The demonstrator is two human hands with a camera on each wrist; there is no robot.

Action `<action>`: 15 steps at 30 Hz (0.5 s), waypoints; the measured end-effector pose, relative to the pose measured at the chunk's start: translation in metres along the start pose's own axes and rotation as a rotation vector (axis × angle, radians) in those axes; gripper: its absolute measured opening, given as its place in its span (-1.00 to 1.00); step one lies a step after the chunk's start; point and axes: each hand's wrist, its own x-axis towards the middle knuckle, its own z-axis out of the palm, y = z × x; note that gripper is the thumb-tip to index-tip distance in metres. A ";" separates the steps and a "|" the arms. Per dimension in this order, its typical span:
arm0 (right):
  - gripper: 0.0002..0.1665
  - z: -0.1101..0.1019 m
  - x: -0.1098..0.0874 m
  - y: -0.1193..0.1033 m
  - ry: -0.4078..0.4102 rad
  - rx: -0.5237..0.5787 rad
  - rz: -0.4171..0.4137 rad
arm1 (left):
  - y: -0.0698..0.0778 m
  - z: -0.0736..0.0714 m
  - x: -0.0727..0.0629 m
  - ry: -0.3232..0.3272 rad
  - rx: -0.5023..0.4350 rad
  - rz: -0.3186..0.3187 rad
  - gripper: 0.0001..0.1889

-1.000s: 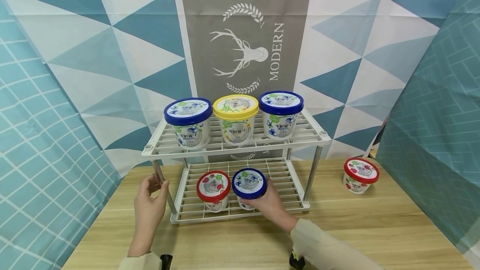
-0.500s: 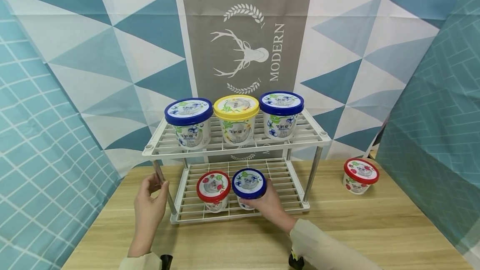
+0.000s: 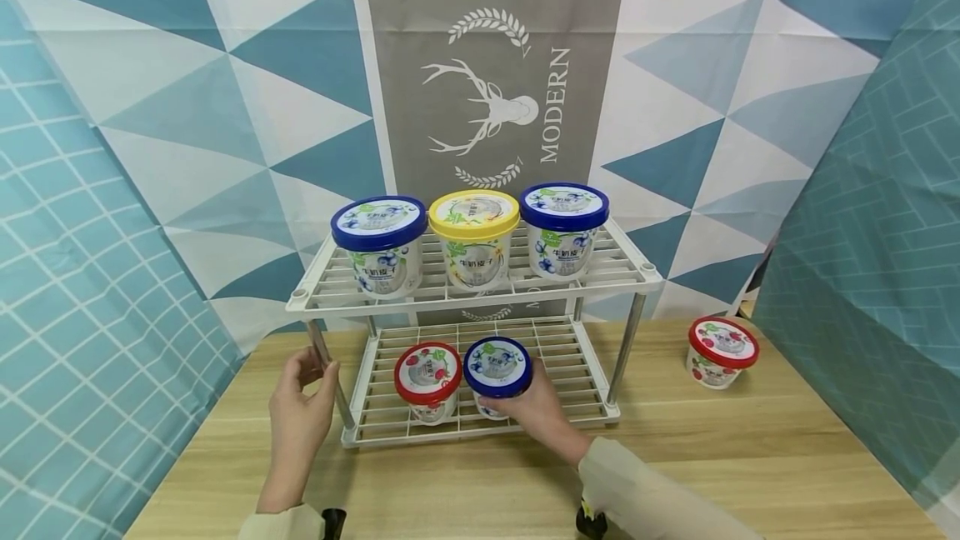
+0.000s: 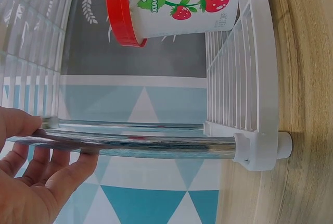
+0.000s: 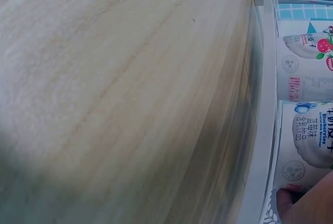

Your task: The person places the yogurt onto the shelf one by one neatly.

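On the lower shelf, my right hand [image 3: 546, 408] grips the side of a blue-lidded blueberry tub [image 3: 497, 365] that stands upright. A red-lidded strawberry tub [image 3: 427, 377] is right beside it on the left. My left hand [image 3: 300, 423] is at the front left leg of the white two-tier rack [image 3: 480, 432]. In the left wrist view, the thumb and fingers of that hand [image 4: 49, 187] pinch the shiny metal post [image 4: 156, 145] near the upper shelf. The right wrist view shows only part of the right hand [image 5: 307, 203], low against the blueberry tub [image 5: 307, 140].
The upper shelf holds a blue-lidded tub [image 3: 378, 252] at left, a yellow-lidded tub [image 3: 475, 244] in the middle and another blue-lidded tub [image 3: 562, 236] at right. A further red-lidded tub [image 3: 718, 352] sits on the wooden table [image 3: 675, 440], right of the rack.
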 end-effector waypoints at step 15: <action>0.13 0.003 0.001 0.001 0.008 0.032 0.002 | 0.000 0.000 0.000 0.004 0.013 -0.004 -0.77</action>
